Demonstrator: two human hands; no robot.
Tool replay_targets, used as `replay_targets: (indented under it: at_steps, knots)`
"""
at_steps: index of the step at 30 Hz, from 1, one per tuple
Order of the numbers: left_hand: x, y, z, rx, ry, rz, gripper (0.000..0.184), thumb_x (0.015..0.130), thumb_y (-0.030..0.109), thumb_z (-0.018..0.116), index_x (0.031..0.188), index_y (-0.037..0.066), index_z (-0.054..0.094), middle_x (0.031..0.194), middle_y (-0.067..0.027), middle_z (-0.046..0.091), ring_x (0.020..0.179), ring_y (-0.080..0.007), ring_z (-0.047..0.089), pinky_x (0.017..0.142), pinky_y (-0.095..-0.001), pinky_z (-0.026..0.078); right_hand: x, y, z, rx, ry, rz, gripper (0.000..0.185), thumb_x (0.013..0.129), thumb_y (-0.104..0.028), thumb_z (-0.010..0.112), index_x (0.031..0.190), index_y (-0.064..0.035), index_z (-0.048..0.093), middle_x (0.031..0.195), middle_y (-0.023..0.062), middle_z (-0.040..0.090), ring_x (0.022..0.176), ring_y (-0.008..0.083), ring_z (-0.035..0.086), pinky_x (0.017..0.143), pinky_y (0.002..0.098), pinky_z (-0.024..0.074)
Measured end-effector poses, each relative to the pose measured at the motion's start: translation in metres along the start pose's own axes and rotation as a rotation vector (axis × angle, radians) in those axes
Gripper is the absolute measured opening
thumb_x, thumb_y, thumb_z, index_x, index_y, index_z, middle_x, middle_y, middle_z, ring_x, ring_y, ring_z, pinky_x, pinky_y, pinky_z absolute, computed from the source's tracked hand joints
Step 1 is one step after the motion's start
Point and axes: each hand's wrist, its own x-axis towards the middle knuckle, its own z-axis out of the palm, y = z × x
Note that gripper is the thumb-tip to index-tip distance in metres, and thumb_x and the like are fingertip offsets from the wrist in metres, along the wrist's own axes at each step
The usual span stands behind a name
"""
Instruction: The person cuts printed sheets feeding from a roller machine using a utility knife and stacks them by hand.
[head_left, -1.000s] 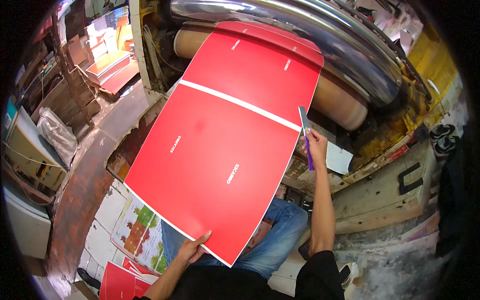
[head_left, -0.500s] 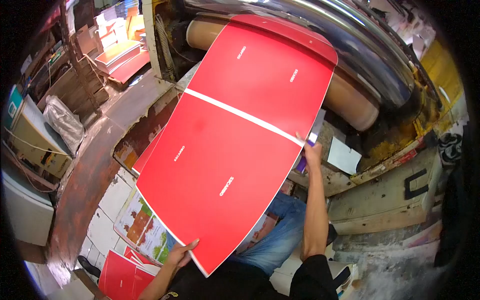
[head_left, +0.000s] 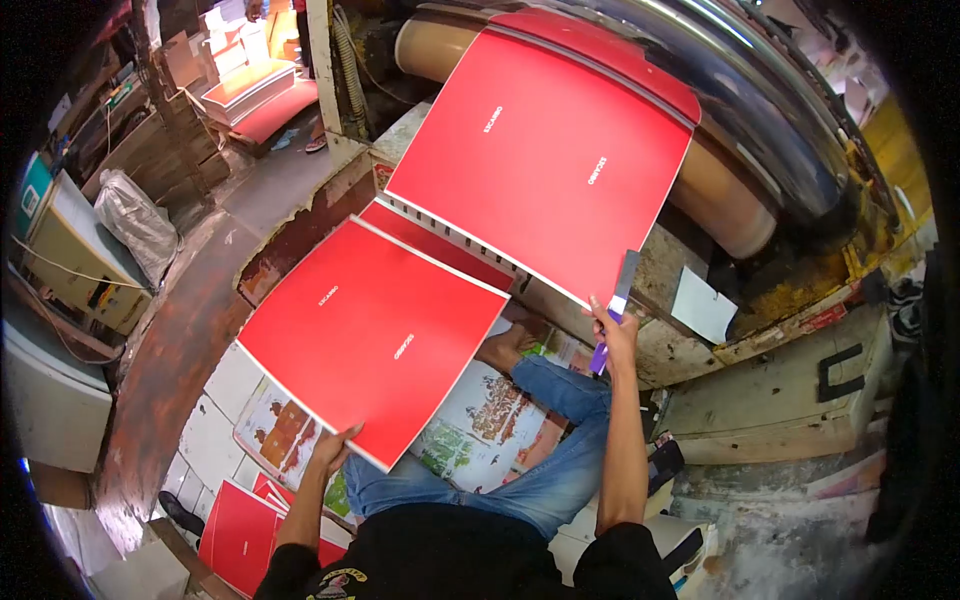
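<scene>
My left hand (head_left: 332, 450) is closed on the near corner of a red printed sheet (head_left: 370, 335) with white edges, held above my lap. A second red sheet (head_left: 545, 150) stretches from the rollers at the back towards me, separated from the first by a gap. My right hand (head_left: 616, 335) grips a purple-handled knife (head_left: 622, 285) with a broad, flat grey blade. Its thumb and fingertips are at the near right corner of the second sheet. Another red sheet (head_left: 440, 242) shows partly in the gap, beneath the two.
A shiny metal roller (head_left: 740, 110) and a brown roller (head_left: 730, 205) span the back. Other red sheets (head_left: 235, 530) lie at lower left. A printed board (head_left: 490, 410) lies under my legs. Stacked sheets (head_left: 250, 90) stand at far left, near another person's foot (head_left: 317, 143).
The red sheet in my left hand has come away from the one at the rollers, moving left and opening a gap. The knife's blade now shows fully in my right hand.
</scene>
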Motion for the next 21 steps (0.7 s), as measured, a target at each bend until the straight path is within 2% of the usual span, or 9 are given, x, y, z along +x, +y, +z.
replay_targets:
  at_steps: [5,8,10,11,13,14,17,19,21]
  knots:
    - [0.081,-0.002,0.055,0.029,0.007,-0.07,0.05,0.086,0.004,0.068,0.13,0.001,0.043,0.122,-0.0148,0.058,0.103,-0.0281,0.064,0.08,-0.0416,0.06,-0.028,-0.004,0.003,-0.028,-0.037,0.019,0.03,0.083,-0.028,0.075,0.086,-0.0001,0.065,0.082,0.0152,0.07,0.05,0.0046,0.047,0.042,0.019,0.0308]
    - [0.137,-0.037,0.057,0.116,0.194,0.0,0.063,0.079,0.013,0.078,0.13,0.001,0.043,0.119,-0.0166,0.059,0.099,-0.0288,0.065,0.081,-0.0444,0.059,-0.043,-0.005,0.005,-0.033,-0.064,0.04,0.03,0.083,-0.028,0.075,0.087,0.0005,0.065,0.081,0.0141,0.07,0.05,0.0041,0.046,0.042,0.0192,0.0304]
    - [0.162,-0.055,0.06,0.376,0.614,0.222,0.078,0.075,0.023,0.082,0.133,-0.003,0.038,0.124,-0.0213,0.055,0.108,-0.033,0.059,0.085,-0.0435,0.054,-0.053,-0.003,0.008,-0.002,-0.051,0.003,0.031,0.083,-0.027,0.075,0.086,0.0023,0.066,0.077,0.0126,0.069,0.048,0.0042,0.045,0.042,0.0193,0.0297]
    - [0.159,-0.061,0.064,0.384,0.615,0.211,0.078,0.075,0.023,0.082,0.133,-0.003,0.038,0.124,-0.0213,0.055,0.108,-0.033,0.059,0.085,-0.0435,0.054,-0.058,-0.001,0.007,-0.004,-0.047,0.015,0.031,0.083,-0.027,0.075,0.086,0.0023,0.066,0.077,0.0126,0.069,0.048,0.0042,0.045,0.042,0.0193,0.0297]
    - [0.108,-0.048,0.115,1.387,0.643,0.724,0.115,0.063,0.033,0.087,0.142,-0.011,0.016,0.132,-0.0389,0.038,0.133,-0.0485,0.03,0.108,-0.0568,0.028,-0.067,-0.001,0.007,-0.061,-0.069,0.06,0.032,0.084,-0.027,0.075,0.084,0.0036,0.067,0.073,0.0115,0.068,0.047,0.0042,0.044,0.042,0.0193,0.0293]
    - [0.082,-0.041,0.149,1.39,0.649,0.715,0.115,0.063,0.033,0.087,0.142,-0.011,0.016,0.132,-0.0389,0.038,0.133,-0.0485,0.03,0.108,-0.0568,0.028,-0.073,-0.004,0.009,-0.063,-0.075,0.066,0.032,0.084,-0.027,0.075,0.084,0.0036,0.067,0.073,0.0115,0.068,0.047,0.0042,0.044,0.042,0.0193,0.0293]
    - [0.064,-0.053,0.189,1.232,0.388,0.107,0.121,0.059,0.012,0.085,0.148,-0.006,0.005,0.146,-0.0429,-0.006,0.136,-0.057,-0.015,0.111,-0.0633,0.012,-0.093,-0.014,0.02,-0.032,-0.061,0.028,0.03,0.084,-0.027,0.073,0.078,0.0025,0.069,0.066,0.0082,0.067,0.044,0.0034,0.042,0.041,0.0205,0.0274]
    - [0.124,-0.114,0.162,1.663,0.536,0.393,0.121,0.059,0.003,0.075,0.148,-0.004,-0.007,0.139,-0.0509,-0.012,0.132,-0.0611,-0.02,0.109,-0.0657,-0.006,-0.105,-0.017,0.018,-0.061,-0.081,0.038,0.03,0.085,-0.026,0.073,0.081,0.0029,0.069,0.072,0.0116,0.068,0.047,0.0034,0.044,0.042,0.0194,0.0293]
    - [0.113,-0.091,0.179,1.559,0.491,0.33,0.119,0.058,0.001,0.071,0.148,-0.003,-0.007,0.136,-0.0535,-0.012,0.132,-0.0615,-0.02,0.108,-0.0663,-0.007,-0.113,-0.019,0.013,-0.126,-0.093,0.029,0.027,0.085,-0.025,0.073,0.082,0.0025,0.069,0.072,0.0125,0.069,0.046,0.0032,0.044,0.041,0.0195,0.0297]
